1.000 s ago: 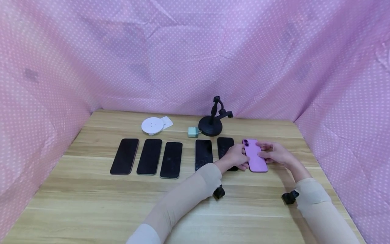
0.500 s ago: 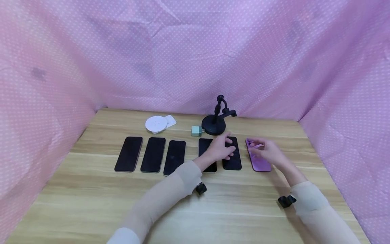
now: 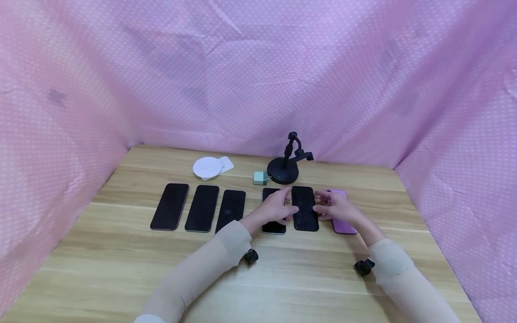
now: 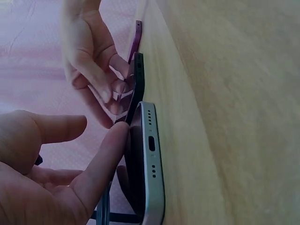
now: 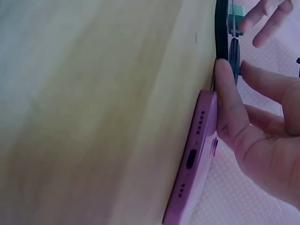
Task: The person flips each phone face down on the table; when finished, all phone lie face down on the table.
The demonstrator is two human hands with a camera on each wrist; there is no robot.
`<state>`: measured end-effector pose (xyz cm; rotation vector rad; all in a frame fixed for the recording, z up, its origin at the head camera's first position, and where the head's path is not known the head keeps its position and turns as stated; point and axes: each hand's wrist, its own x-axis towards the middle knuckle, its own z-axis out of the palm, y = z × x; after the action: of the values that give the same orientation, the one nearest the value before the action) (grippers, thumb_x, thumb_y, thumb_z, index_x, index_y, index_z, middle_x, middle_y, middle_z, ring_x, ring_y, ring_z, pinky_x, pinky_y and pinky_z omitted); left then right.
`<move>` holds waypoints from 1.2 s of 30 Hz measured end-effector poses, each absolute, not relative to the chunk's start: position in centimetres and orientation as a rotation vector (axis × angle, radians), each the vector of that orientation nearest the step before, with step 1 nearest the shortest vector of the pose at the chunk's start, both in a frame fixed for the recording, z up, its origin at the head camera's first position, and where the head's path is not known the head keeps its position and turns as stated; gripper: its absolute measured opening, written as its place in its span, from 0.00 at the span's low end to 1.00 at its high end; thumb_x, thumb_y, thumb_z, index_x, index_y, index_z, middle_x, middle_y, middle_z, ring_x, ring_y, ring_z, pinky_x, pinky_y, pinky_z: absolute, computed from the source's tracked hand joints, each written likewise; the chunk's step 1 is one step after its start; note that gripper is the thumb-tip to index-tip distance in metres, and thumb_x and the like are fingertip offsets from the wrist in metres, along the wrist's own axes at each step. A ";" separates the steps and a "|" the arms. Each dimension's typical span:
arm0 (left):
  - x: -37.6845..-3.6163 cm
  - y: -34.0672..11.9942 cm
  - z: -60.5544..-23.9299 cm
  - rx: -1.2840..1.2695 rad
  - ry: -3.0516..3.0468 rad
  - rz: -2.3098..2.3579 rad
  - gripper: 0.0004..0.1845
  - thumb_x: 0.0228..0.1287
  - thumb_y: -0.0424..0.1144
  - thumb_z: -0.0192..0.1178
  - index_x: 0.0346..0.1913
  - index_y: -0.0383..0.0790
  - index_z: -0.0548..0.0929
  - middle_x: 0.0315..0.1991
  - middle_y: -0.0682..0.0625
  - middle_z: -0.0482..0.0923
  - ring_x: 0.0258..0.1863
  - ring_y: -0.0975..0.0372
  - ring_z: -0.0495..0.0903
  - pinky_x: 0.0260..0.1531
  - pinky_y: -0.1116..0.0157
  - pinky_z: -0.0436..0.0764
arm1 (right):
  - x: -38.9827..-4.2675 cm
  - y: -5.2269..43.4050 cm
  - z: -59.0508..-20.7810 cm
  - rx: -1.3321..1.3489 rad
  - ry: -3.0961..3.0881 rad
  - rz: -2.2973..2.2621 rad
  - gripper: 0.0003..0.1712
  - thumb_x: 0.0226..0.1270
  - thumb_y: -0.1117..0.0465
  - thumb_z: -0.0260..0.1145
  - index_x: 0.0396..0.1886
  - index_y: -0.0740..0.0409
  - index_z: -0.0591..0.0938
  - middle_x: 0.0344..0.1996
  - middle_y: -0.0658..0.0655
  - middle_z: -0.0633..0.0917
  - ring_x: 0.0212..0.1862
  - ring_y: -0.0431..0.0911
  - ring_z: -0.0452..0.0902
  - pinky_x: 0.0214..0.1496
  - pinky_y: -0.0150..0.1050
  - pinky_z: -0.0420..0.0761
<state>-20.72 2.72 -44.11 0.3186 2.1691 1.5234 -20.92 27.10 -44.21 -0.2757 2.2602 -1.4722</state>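
Between my two hands on the wooden table lies a black smartphone [image 3: 305, 220], screen up. My left hand [image 3: 272, 208] reaches over the neighbouring silver-edged smartphone [image 3: 273, 228], its fingertips close to the black one's left edge. At the opposite edge is my right hand [image 3: 341, 208], thumb and fingers spread apart; in the right wrist view one fingertip meets the black phone's edge [image 5: 221, 33]. Partly hidden under that hand, a purple smartphone [image 3: 344, 227] lies back up. Neither hand is plainly curled round a phone.
Three more dark smartphones stand in the row at left, including the leftmost phone [image 3: 169, 207]. Behind are a white round disc [image 3: 207, 167], a pale green charger plug [image 3: 260, 178] and a black stand [image 3: 282, 170]. Pink dotted cloth [image 3: 242, 89] surrounds the table.
Both hands have moved left, from the purple phone to the black phone beside it. My right hand has let go of the purple phone, which stays on the table.
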 end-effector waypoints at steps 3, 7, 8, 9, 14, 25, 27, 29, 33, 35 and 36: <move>-20.6 2.6 -44.2 0.306 2.116 1.547 0.40 0.70 0.33 0.65 0.80 0.40 0.57 0.68 0.41 0.68 0.34 0.54 0.87 0.26 0.61 0.89 | -21.2 26.7 -44.0 -0.268 2.282 -1.400 0.38 0.71 0.74 0.63 0.74 0.80 0.56 0.56 0.74 0.73 0.45 0.50 0.81 0.45 0.46 0.89; -20.4 2.6 -44.4 0.285 2.069 1.583 0.40 0.70 0.31 0.65 0.79 0.39 0.57 0.69 0.38 0.68 0.31 0.53 0.87 0.26 0.60 0.89 | -21.3 26.2 -43.9 -0.241 2.315 -1.332 0.37 0.70 0.75 0.64 0.73 0.80 0.58 0.51 0.71 0.74 0.44 0.50 0.81 0.42 0.46 0.90; -20.3 2.7 -44.5 0.282 2.066 1.588 0.39 0.70 0.31 0.64 0.79 0.39 0.58 0.69 0.38 0.68 0.30 0.54 0.87 0.26 0.61 0.89 | -21.3 26.1 -43.8 -0.232 2.319 -1.325 0.37 0.70 0.75 0.64 0.73 0.80 0.58 0.51 0.71 0.74 0.44 0.50 0.81 0.42 0.46 0.90; -20.3 2.8 -44.6 0.280 2.069 1.591 0.38 0.70 0.30 0.64 0.79 0.38 0.59 0.69 0.38 0.69 0.29 0.54 0.87 0.26 0.61 0.89 | -21.3 26.1 -43.9 -0.223 2.319 -1.322 0.38 0.70 0.75 0.63 0.74 0.80 0.57 0.51 0.70 0.74 0.45 0.50 0.81 0.42 0.46 0.90; -20.1 3.3 -45.2 0.279 2.128 1.577 0.35 0.70 0.29 0.64 0.76 0.36 0.64 0.66 0.39 0.72 0.22 0.57 0.86 0.23 0.63 0.88 | -21.4 25.9 -44.0 -0.197 2.316 -1.317 0.39 0.70 0.75 0.63 0.75 0.79 0.56 0.51 0.70 0.74 0.46 0.50 0.81 0.42 0.46 0.90; -20.1 3.5 -45.2 0.271 2.169 1.553 0.33 0.69 0.29 0.64 0.75 0.36 0.66 0.66 0.39 0.72 0.21 0.58 0.85 0.22 0.64 0.88 | -21.4 25.8 -44.1 -0.189 2.297 -1.355 0.39 0.70 0.76 0.63 0.75 0.78 0.56 0.52 0.70 0.75 0.45 0.51 0.80 0.40 0.48 0.90; -20.2 3.5 -45.1 0.265 2.171 1.544 0.33 0.69 0.29 0.64 0.74 0.37 0.67 0.66 0.39 0.72 0.21 0.58 0.85 0.22 0.64 0.88 | -21.3 25.7 -44.1 -0.179 2.289 -1.365 0.39 0.70 0.75 0.63 0.75 0.77 0.56 0.52 0.69 0.74 0.45 0.51 0.80 0.40 0.48 0.90; -20.2 3.5 -45.0 0.259 2.164 1.538 0.33 0.70 0.29 0.64 0.74 0.37 0.66 0.66 0.39 0.71 0.21 0.58 0.85 0.23 0.64 0.88 | -21.3 25.6 -44.2 -0.171 2.283 -1.368 0.39 0.70 0.75 0.63 0.75 0.77 0.56 0.52 0.69 0.74 0.45 0.51 0.80 0.40 0.48 0.90; -20.2 3.5 -45.0 0.259 2.150 1.535 0.33 0.70 0.29 0.64 0.75 0.36 0.66 0.67 0.39 0.71 0.21 0.58 0.86 0.23 0.64 0.88 | -21.3 25.7 -44.2 -0.143 2.288 -1.363 0.39 0.70 0.75 0.63 0.76 0.76 0.56 0.52 0.70 0.74 0.46 0.52 0.80 0.40 0.48 0.90; -20.2 3.6 -44.9 0.257 2.144 1.540 0.33 0.70 0.29 0.64 0.75 0.36 0.66 0.67 0.39 0.71 0.21 0.58 0.86 0.23 0.64 0.88 | -21.4 25.7 -44.1 -0.138 2.295 -1.359 0.39 0.70 0.75 0.63 0.76 0.76 0.56 0.53 0.70 0.74 0.47 0.53 0.80 0.40 0.48 0.90; -20.2 3.7 -44.9 0.255 2.143 1.545 0.32 0.70 0.29 0.64 0.74 0.36 0.66 0.67 0.39 0.71 0.21 0.58 0.85 0.23 0.64 0.88 | -21.4 25.8 -44.1 -0.138 2.297 -1.357 0.39 0.70 0.75 0.64 0.76 0.76 0.56 0.53 0.70 0.74 0.47 0.53 0.80 0.40 0.48 0.90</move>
<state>-20.22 3.66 -44.89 0.2546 2.1431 1.5449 -21.36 25.78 -44.06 -0.1376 2.2971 -1.3573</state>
